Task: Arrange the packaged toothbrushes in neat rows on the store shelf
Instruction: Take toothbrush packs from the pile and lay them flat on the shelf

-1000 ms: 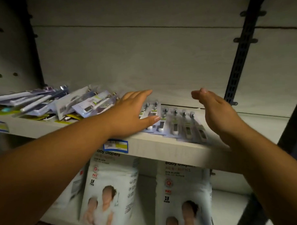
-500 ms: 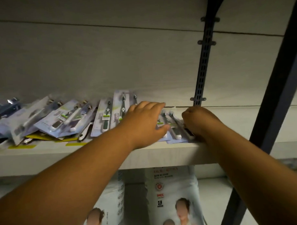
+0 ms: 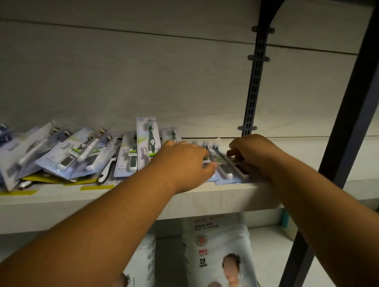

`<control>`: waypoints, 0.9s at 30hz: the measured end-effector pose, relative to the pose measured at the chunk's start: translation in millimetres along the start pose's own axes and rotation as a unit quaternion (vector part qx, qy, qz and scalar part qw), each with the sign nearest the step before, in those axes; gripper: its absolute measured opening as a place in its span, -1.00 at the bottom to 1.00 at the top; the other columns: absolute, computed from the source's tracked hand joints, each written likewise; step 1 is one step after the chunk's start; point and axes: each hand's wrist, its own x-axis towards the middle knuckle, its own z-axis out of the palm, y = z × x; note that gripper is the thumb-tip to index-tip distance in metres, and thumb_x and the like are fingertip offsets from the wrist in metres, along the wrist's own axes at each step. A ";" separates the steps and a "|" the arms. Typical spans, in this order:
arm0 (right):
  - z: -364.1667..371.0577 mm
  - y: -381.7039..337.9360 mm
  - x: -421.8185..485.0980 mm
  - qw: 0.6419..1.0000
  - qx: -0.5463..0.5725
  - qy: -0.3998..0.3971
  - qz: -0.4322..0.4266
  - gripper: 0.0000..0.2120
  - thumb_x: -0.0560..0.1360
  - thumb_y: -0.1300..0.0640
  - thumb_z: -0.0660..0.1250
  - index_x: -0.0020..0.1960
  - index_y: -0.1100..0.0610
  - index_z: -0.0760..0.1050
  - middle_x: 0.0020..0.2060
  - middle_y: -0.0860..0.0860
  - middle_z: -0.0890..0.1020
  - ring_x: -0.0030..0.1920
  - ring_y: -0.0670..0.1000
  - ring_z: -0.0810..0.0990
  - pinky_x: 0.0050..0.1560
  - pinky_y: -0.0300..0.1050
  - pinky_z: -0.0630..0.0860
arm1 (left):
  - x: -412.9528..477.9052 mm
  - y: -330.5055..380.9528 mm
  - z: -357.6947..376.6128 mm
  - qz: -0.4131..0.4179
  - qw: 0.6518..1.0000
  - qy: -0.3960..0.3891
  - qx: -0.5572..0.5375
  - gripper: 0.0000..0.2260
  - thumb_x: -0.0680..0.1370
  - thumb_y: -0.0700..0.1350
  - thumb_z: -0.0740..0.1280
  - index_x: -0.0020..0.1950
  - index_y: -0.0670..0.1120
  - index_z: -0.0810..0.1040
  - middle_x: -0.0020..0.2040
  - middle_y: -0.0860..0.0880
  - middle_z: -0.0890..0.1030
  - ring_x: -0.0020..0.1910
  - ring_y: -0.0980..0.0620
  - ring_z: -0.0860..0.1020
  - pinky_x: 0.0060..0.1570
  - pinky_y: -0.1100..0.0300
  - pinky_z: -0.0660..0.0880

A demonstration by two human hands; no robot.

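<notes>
Packaged toothbrushes lie on a pale wooden shelf (image 3: 57, 210). A small stack of light-blue packs (image 3: 225, 171) sits near the shelf's front edge between my hands. My left hand (image 3: 182, 163) lies flat on the stack's left side, fingers together. My right hand (image 3: 253, 156) has its fingers curled on the stack's right edge. Left of my hands, two packs with dark-handled brushes (image 3: 146, 142) lie straight. Further left a loose, overlapping heap of packs (image 3: 66, 156) spreads toward the edge of view.
A dark slotted upright (image 3: 255, 81) runs up the back panel behind my right hand. A dark slanted frame post (image 3: 343, 142) crosses the right side. Diaper packs (image 3: 216, 254) stand on the shelf below. Yellow labels (image 3: 95, 187) mark the shelf front.
Both hands came down from above the shelf onto the small stack of packs. My right hand closed in from the right and curled on its edge.
</notes>
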 end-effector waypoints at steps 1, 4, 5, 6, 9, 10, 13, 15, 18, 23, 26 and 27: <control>-0.7 -0.5 -0.1 0.999 0.034 -0.002 0.019 -0.80 0.59 0.15 0.25 0.02 0.24 0.60 0.01 0.09 0.72 -0.03 0.11 0.68 -0.04 -0.01 0.62 | 0.3 0.0 0.0 -0.001 1.000 -0.001 0.001 -0.54 0.62 0.28 0.04 0.38 0.12 0.50 0.31 0.05 0.58 0.28 -0.02 0.49 0.42 -0.11 0.25; -2.1 -2.2 0.6 0.997 0.064 -0.024 0.043 -0.79 0.62 0.10 0.27 0.11 0.20 0.58 0.01 0.03 0.73 -0.01 0.03 0.68 -0.19 -0.13 0.56 | -0.7 1.3 -1.0 -0.004 1.000 -0.004 0.001 -0.54 0.62 0.27 0.04 0.40 0.11 0.47 0.34 0.04 0.56 0.30 -0.02 0.48 0.42 -0.11 0.26; -2.7 -3.0 1.0 0.997 0.064 -0.027 0.046 -0.79 0.62 0.08 0.27 0.12 0.18 0.58 0.02 0.01 0.73 0.00 0.01 0.67 -0.21 -0.14 0.53 | -1.1 1.4 -1.2 -0.005 1.000 -0.006 -0.001 -0.53 0.62 0.27 0.05 0.41 0.10 0.46 0.35 0.03 0.54 0.31 -0.02 0.48 0.42 -0.11 0.26; -2.6 -3.0 1.7 0.996 0.068 -0.029 0.050 -0.80 0.63 0.07 0.26 0.12 0.16 0.58 0.01 0.00 0.74 0.01 0.00 0.67 -0.21 -0.14 0.52 | -1.6 1.4 -1.3 -0.006 1.000 -0.007 -0.002 -0.53 0.63 0.27 0.05 0.42 0.09 0.45 0.36 0.03 0.54 0.32 -0.03 0.47 0.43 -0.11 0.26; -1.8 -4.7 1.9 0.995 0.084 -0.026 0.053 -0.82 0.63 0.08 0.26 0.11 0.14 0.56 0.00 -0.01 0.75 0.03 0.02 0.69 -0.04 -0.07 0.60 | -2.6 0.9 -1.5 -0.003 1.000 -0.001 -0.006 -0.52 0.62 0.27 0.05 0.43 0.08 0.44 0.37 0.03 0.53 0.32 -0.02 0.47 0.42 -0.10 0.27; -0.6 -6.3 2.5 0.995 0.091 -0.020 0.047 -0.84 0.63 0.10 0.26 0.10 0.14 0.56 0.00 0.00 0.74 0.03 0.03 0.69 0.07 -0.03 0.61 | -3.1 1.2 -1.9 -0.002 1.000 0.004 -0.011 -0.52 0.62 0.27 0.06 0.44 0.08 0.42 0.38 0.03 0.52 0.33 -0.02 0.45 0.43 -0.09 0.27; 5.7 -18.9 3.6 0.998 0.064 -0.002 0.005 -0.88 0.61 0.14 0.27 -0.05 0.12 0.56 0.04 0.06 0.72 0.06 0.09 0.69 0.24 0.10 0.58 | -5.2 3.3 -4.1 0.000 0.998 0.030 -0.058 -0.54 0.62 0.25 0.13 0.43 0.06 0.41 0.38 0.04 0.49 0.37 -0.01 0.41 0.38 -0.01 0.27; 14.8 -34.7 2.8 0.999 0.042 -0.007 -0.027 -0.87 0.60 0.18 0.27 -0.09 0.16 0.56 0.02 0.10 0.71 0.06 0.13 0.69 0.23 0.11 0.59 | -6.8 4.4 -5.7 0.003 0.995 0.055 -0.086 -0.68 0.62 0.20 0.17 0.27 0.06 0.44 0.25 0.04 0.51 0.28 -0.01 0.42 0.29 0.03 0.31; 31.9 -60.1 -0.9 0.995 -0.024 -0.055 -0.077 -0.88 0.58 0.26 0.26 -0.10 0.19 0.53 -0.15 0.10 0.61 -0.17 0.07 0.60 -0.05 -0.01 0.61 | -6.8 4.1 -7.9 -0.004 0.986 0.116 -0.118 -0.86 0.61 0.08 0.20 -0.01 0.03 0.36 0.00 0.04 0.45 0.09 0.01 0.40 0.10 0.09 0.36; 55.1 -85.0 -4.5 0.970 -0.218 -0.086 -0.073 -0.77 0.50 0.37 0.29 -0.31 0.20 0.45 -0.36 0.11 0.52 -0.33 0.05 0.48 -0.18 -0.08 0.46 | -9.8 -2.8 -16.1 -0.084 0.927 0.238 -0.277 -0.91 0.57 -0.15 0.21 -0.12 -0.07 0.44 -0.16 0.01 0.48 -0.09 -0.03 0.46 -0.16 0.07 0.41; 62.6 -84.0 5.9 0.962 -0.247 -0.084 -0.083 -0.71 0.54 0.35 0.29 -0.30 0.14 0.36 -0.30 0.10 0.47 -0.24 0.05 0.47 -0.15 -0.08 0.45 | -11.3 -3.9 -16.0 -0.097 0.924 0.227 -0.292 -0.86 0.58 -0.15 0.19 -0.17 -0.03 0.41 -0.21 0.01 0.46 -0.21 0.01 0.46 -0.29 0.10 0.39; 66.0 -82.6 8.8 0.964 -0.240 -0.077 -0.083 -0.69 0.55 0.36 0.28 -0.30 0.14 0.33 -0.28 0.10 0.46 -0.17 0.06 0.47 -0.10 -0.05 0.45 | -11.2 -3.9 -15.3 -0.098 0.926 0.220 -0.291 -0.84 0.59 -0.14 0.18 -0.20 0.00 0.38 -0.22 0.00 0.46 -0.23 0.01 0.45 -0.33 0.12 0.33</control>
